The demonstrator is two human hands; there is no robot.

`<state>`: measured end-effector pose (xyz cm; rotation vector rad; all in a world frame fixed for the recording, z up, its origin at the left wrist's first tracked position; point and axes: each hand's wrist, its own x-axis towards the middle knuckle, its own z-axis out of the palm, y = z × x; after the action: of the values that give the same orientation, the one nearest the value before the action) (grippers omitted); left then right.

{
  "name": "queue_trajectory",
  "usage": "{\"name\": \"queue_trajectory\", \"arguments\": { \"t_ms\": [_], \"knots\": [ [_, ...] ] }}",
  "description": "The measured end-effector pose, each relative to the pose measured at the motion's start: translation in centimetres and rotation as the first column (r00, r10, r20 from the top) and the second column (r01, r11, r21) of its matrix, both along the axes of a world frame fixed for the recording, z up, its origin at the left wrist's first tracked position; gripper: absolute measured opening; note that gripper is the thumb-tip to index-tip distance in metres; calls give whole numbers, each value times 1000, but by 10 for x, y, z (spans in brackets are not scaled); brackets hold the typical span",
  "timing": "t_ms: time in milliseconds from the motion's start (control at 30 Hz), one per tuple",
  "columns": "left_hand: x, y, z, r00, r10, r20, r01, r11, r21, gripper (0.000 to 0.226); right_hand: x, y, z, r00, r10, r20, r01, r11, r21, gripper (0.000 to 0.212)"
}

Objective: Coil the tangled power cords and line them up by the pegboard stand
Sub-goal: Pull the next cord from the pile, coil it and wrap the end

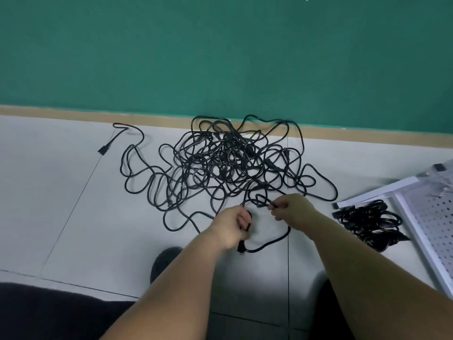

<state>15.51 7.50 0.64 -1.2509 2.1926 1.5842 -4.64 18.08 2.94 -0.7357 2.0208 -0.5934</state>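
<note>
L hand (231,225) & R hand (294,209) grip cord (269,242) nr tangle (232,163).

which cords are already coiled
The black bundle beside the white pegboard stand on the right; the big pile in the middle is loose and tangled.

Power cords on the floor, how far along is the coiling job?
Early. Done: a pile of coiled cords lies beside the pegboard stand. In hand: the left hand and right hand both grip one loose cord. Left: the big tangle by the wall, which is most of the cords.
</note>
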Motion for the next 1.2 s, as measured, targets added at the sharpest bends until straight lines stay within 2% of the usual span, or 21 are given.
{"name": "queue_trajectory", "arguments": {
  "t_ms": [67, 167, 233, 333, 400, 467, 600, 667, 767, 833, 900, 967, 1067, 1200],
  "knots": [
    [-7, -14, 29, 998, 16, -53, -16, 1000, -6, 38, -1, -8, 14, 989, 114, -94, -110, 993, 54, 16],
    [-22, -33, 80, 986, 63, -157, -65, 998, -7, 39, 0, -23, 43, 983, 128, -131, -127, 992, 19, 35],
    [-33, -43, 117, 970, 67, -234, -73, 997, -15, 38, 0, -33, 70, 984, 91, -154, -101, 993, -59, 34],
    [-47, -55, 172, 926, 75, -370, -95, 995, -36, 37, -4, -46, 120, 984, -42, -175, -7, 963, -271, 20],
    [-55, -60, 206, 903, 54, -425, -112, 987, -112, 37, -5, -54, 163, 984, -178, -30, 145, 880, -452, 30],
    [-62, -64, 237, 884, 18, -468, -128, 970, -205, 38, -7, -58, 206, 972, -203, 115, 232, 791, -566, 37],
    [-72, -58, 297, 815, -22, -579, -170, 946, -277, 37, -13, -52, 284, 991, -132, 6, 100, 715, -692, 14],
    [-76, -52, 326, 751, -1, -660, -264, 916, -302, 31, -17, -46, 325, 984, -163, -73, 54, 663, -746, 10],
    [-78, -50, 362, 652, 22, -758, -505, 758, -412, 24, -19, -33, 383, 957, -241, -159, 5, 564, -826, 13],
    [-77, -47, 382, 664, -38, -746, -502, 718, -483, 36, -16, -24, 416, 951, -263, -161, -17, 477, -879, 16],
    [-76, -38, 399, 687, -117, -717, -415, 747, -519, 40, -10, -16, 439, 957, -258, -131, -22, 387, -922, 17],
    [-77, -24, 413, 625, -131, -769, -363, 824, -435, 26, -4, -12, 447, 960, -262, -101, -8, 334, -942, 16],
    [-79, -3, 414, 509, 12, -861, -246, 960, -132, 26, 2, -10, 435, 956, -291, -49, 48, 317, -947, 15],
    [-72, 11, 392, 525, 181, -832, -141, 982, 126, 35, 4, -4, 393, 955, -277, 105, 205, 362, -909, 19]
  ]
}}
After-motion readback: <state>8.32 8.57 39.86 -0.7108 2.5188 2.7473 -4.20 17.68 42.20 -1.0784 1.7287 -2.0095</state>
